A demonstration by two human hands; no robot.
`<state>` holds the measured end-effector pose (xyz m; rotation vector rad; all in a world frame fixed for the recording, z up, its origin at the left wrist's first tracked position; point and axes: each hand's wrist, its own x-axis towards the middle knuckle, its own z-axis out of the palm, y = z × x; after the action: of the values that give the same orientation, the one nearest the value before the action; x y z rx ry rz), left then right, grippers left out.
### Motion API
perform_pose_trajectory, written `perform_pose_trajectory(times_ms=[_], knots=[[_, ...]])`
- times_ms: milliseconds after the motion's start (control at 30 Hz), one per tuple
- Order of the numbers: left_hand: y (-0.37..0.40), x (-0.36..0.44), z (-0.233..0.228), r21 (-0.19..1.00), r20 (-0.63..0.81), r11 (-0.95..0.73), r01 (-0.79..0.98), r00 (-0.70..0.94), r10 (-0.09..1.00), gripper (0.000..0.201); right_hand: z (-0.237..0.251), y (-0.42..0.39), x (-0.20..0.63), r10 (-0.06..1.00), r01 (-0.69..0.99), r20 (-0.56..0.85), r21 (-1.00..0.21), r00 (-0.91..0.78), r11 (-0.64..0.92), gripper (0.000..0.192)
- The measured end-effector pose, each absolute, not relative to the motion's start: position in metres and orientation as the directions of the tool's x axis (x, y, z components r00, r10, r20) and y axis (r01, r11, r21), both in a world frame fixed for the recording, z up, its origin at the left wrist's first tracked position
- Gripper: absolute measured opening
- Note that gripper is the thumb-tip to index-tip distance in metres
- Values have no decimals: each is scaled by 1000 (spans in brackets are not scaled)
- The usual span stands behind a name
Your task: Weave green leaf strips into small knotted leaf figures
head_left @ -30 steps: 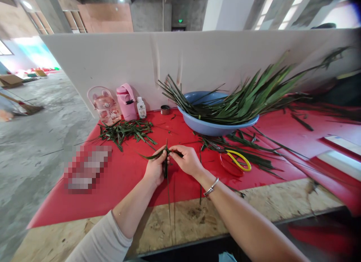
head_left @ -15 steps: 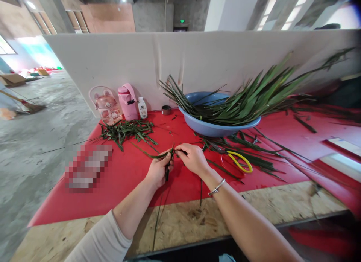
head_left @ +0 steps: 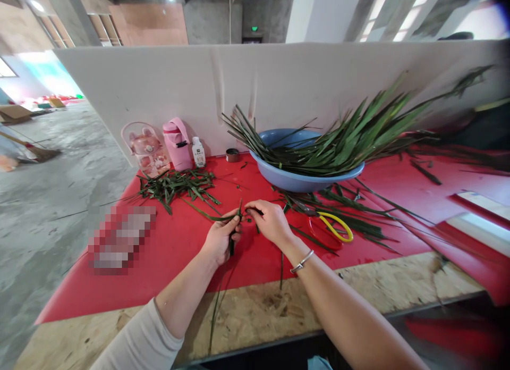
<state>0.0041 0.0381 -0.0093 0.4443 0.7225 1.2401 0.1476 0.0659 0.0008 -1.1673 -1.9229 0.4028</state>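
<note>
Both hands meet over the red mat (head_left: pixel 167 253) near the middle of the bench (head_left: pixel 398 285). Left hand (head_left: pixel 220 238) closed in a pinch around long green leaf strips (head_left: pixel 223 218); thumb and fingers press on the crossing point. One strip runs off to the left across the mat, another hangs down toward the near edge over the bare chipboard. Right hand (head_left: pixel 270 221) just beside the left, fingertips closed on the same strips at the crossing; the two hands almost touch. Silver bracelet (head_left: pixel 300 262) on the right wrist. Pale sleeve on the left forearm.

Right of the hands: yellow-handled scissors (head_left: pixel 337 227) lying flat on the mat among loose leaves (head_left: pixel 350 208). Beyond these, a blue plastic basin (head_left: pixel 297 176) heaped with long green leaves (head_left: pixel 358 136), tips fanning out to the right and far left over the rim.

Far left of the mat: a pile of short cut leaf pieces (head_left: pixel 175 185). Behind it against the white partition (head_left: pixel 159 88): a clear pink bottle with a bear picture (head_left: pixel 145 146), a pink flask (head_left: pixel 175 144), a small white bottle (head_left: pixel 198 152), a small round tin (head_left: pixel 231 155).

A blurred patch sits on the mat at left. Concrete floor (head_left: pixel 51 200) beyond the bench on the left.
</note>
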Motion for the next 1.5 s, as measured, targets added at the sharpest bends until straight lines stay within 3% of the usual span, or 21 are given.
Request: perform_pose_trajectory(times_ms=[133, 267, 333, 400, 500, 567, 667, 800, 967, 1200, 1267, 1500], knots=[[40, 2, -6, 667, -262, 244, -704, 85, 961, 34, 1, 67, 153, 857, 618, 462, -611, -229, 494, 17], [44, -2, -6, 666, -312, 196, -720, -31, 949, 30, 5, 72, 171, 911, 714, 302, -569, -281, 409, 14], [45, -3, -7, 669, -327, 200, -716, -42, 944, 30, 7, 75, 178, 912, 672, 245, -617, -329, 409, 12], [45, -2, -9, 668, -316, 210, -714, -16, 949, 31, 8, 77, 177, 917, 533, 228, -756, -329, 379, 16], [42, 1, -12, 673, -285, 205, -710, 7, 959, 33, 5, 77, 161, 972, 131, 168, -973, -167, 190, 23], [39, 4, -12, 679, -280, 221, -700, 31, 960, 35, 0, 74, 145, 997, -127, 66, -990, -51, 59, 29], [34, 8, -12, 671, -299, 279, -687, 94, 950, 38, -5, 69, 127, 999, -272, -37, -962, 6, -34, 30], [33, 10, -9, 671, -283, 275, -689, 105, 953, 39, -3, 63, 120, 999, -260, -34, -965, -17, -37, 15], [38, 7, -9, 670, -306, 234, -705, 25, 952, 36, -3, 65, 121, 993, -227, 91, -971, -75, 72, 16], [38, 8, -11, 665, -331, 233, -710, 0, 944, 35, -8, 66, 124, 998, -130, -24, -991, 49, -18, 26], [37, 9, -11, 671, -327, 238, -702, 7, 945, 35, -7, 64, 123, 1000, -89, -20, -996, 18, -19, 26], [38, 8, -9, 663, -314, 202, -721, -23, 949, 33, -7, 60, 122, 965, 82, 240, -965, -108, 249, 29]])
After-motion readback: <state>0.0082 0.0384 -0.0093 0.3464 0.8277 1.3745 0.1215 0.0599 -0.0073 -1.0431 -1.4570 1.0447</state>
